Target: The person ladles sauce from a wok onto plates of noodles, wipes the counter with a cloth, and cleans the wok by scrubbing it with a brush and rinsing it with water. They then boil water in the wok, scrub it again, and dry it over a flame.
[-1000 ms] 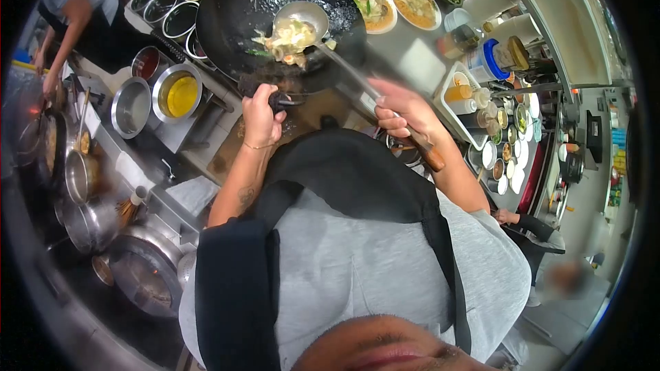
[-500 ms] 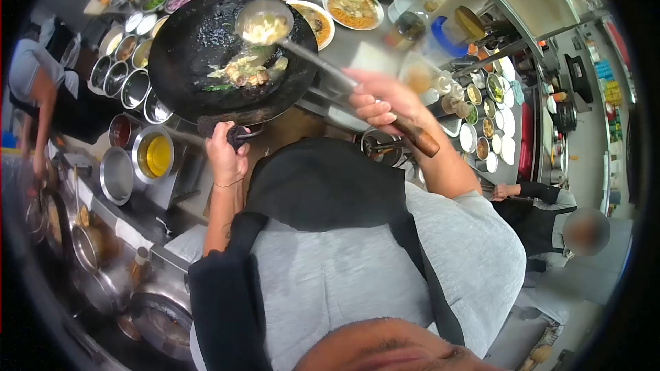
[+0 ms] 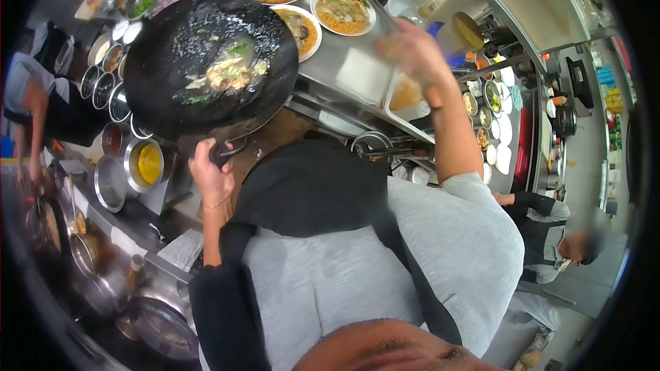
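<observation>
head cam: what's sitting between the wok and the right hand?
Head view: a noodle plate tucked at the rim of the wok, then bare steel counter and a white rectangle just below the raised right hand.

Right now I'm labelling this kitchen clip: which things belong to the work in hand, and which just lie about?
In hand: black round metal wok with stir-fried food; left hand clamped on its handle; blurred right hand, raised by the white round plate of noodles.
Lying about: round steel bowl of yellow liquid; round steel seasoning pots; steel pans at lower left.
</observation>
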